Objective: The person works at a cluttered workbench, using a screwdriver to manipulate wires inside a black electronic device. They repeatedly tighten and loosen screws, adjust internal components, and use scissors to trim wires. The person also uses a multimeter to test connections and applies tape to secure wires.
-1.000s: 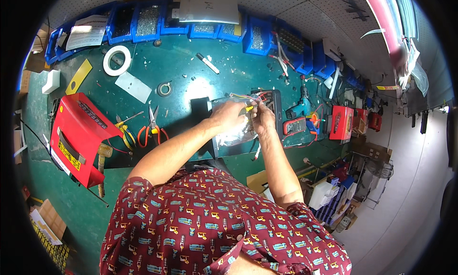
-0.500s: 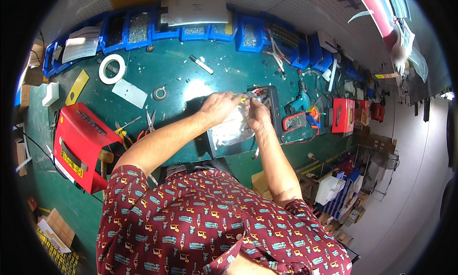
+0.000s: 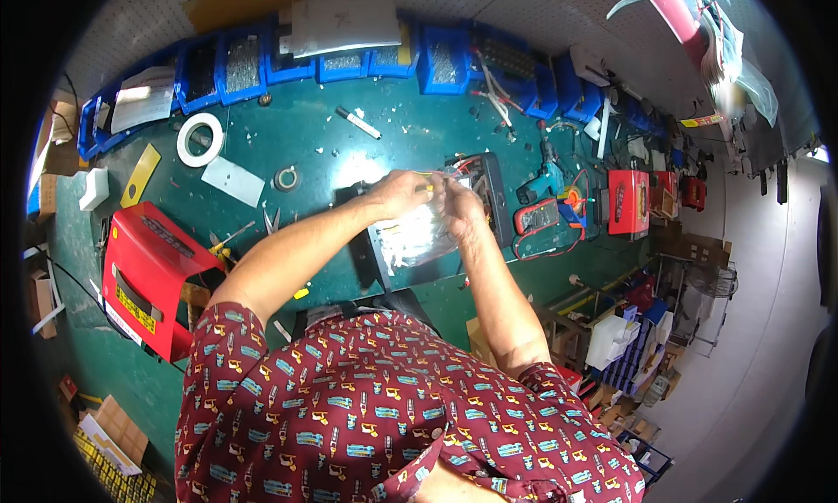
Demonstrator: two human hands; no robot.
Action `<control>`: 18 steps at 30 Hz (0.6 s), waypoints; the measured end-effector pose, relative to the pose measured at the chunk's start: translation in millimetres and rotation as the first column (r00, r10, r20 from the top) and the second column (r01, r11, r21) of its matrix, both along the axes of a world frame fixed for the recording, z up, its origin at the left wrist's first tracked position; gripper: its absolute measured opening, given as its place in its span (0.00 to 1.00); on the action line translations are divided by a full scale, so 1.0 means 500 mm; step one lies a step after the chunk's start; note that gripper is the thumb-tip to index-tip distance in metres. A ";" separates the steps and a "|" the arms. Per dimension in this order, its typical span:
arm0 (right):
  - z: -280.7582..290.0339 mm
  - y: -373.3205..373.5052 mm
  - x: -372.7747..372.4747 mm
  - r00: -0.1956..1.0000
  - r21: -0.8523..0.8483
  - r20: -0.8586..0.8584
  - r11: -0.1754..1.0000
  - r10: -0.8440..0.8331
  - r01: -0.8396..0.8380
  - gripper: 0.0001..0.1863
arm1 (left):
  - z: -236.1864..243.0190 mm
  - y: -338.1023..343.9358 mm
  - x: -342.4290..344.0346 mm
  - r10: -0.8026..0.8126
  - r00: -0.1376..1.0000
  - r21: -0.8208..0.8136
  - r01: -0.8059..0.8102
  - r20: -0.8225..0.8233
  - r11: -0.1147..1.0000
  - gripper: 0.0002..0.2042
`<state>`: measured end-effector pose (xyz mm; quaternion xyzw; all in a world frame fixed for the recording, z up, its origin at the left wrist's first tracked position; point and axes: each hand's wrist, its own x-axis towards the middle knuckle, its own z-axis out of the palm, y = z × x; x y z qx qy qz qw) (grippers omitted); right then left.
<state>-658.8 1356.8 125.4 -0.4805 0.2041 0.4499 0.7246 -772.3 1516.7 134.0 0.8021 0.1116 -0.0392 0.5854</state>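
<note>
On the bench in front of me lies an opened device housing with a bright, shiny metal base [image 3: 415, 239] and a black end panel [image 3: 500, 193]. Red and other wires [image 3: 467, 164] run among parts at that panel. Over the base's far edge, my left hand [image 3: 397, 194] is closed, its fingertips pinched near a small yellow bit. Close against it is my right hand [image 3: 461, 208], also closed, with fingertips meeting the left's beside the wires. Fingers and glare hide what exactly they grip.
Right of the housing are a teal power drill [image 3: 543, 182] and a red multimeter [image 3: 536, 216]. A red metal cover [image 3: 153, 272], pliers [image 3: 272, 220] and a white tape roll [image 3: 200, 140] lie left. Blue parts bins [image 3: 443, 60] line the back, with a marker [image 3: 359, 123] before them.
The view has shifted slightly. Both hands stay at the housing's far edge; my right hand has drawn a little closer to the left, and the fingertips now meet.
</note>
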 end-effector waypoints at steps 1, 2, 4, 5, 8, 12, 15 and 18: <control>-0.006 -0.008 0.004 1.000 0.029 -0.005 0.999 0.018 -0.018 0.17 | 0.007 0.004 0.009 -0.031 0.986 -0.206 -0.003 -0.162 0.978 0.14; -0.013 -0.017 0.005 0.999 0.053 -0.014 0.998 0.037 -0.037 0.17 | 0.015 0.005 0.013 -0.096 0.944 -0.404 -0.042 -0.315 0.914 0.14; -0.028 -0.021 0.011 0.999 0.002 0.026 1.000 0.029 -0.029 0.17 | 0.058 0.018 0.024 -0.114 0.869 -0.544 -0.194 -0.481 0.817 0.15; -0.027 -0.009 0.012 1.000 -0.028 0.022 1.000 0.001 0.000 0.16 | 0.063 0.024 0.023 -0.108 0.905 -0.469 -0.109 -0.411 0.876 0.16; -0.011 0.011 0.003 0.998 -0.065 0.022 0.996 -0.061 0.063 0.13 | 0.039 0.011 -0.014 0.056 0.993 0.119 -0.068 0.105 0.991 0.27; 0.004 0.020 -0.011 0.990 -0.033 0.005 0.989 -0.141 0.141 0.12 | 0.054 -0.016 -0.069 0.066 0.969 0.480 -0.178 0.240 0.859 0.16; 0.016 0.015 -0.022 0.981 0.078 -0.055 0.978 -0.189 0.193 0.13 | 0.042 -0.004 -0.034 0.141 0.841 -0.703 -0.518 -0.522 0.487 0.10; 0.024 0.009 -0.024 0.995 0.026 0.016 0.995 -0.097 0.097 0.12 | 0.034 -0.013 -0.037 0.186 0.845 -0.633 -0.504 -0.501 0.587 0.14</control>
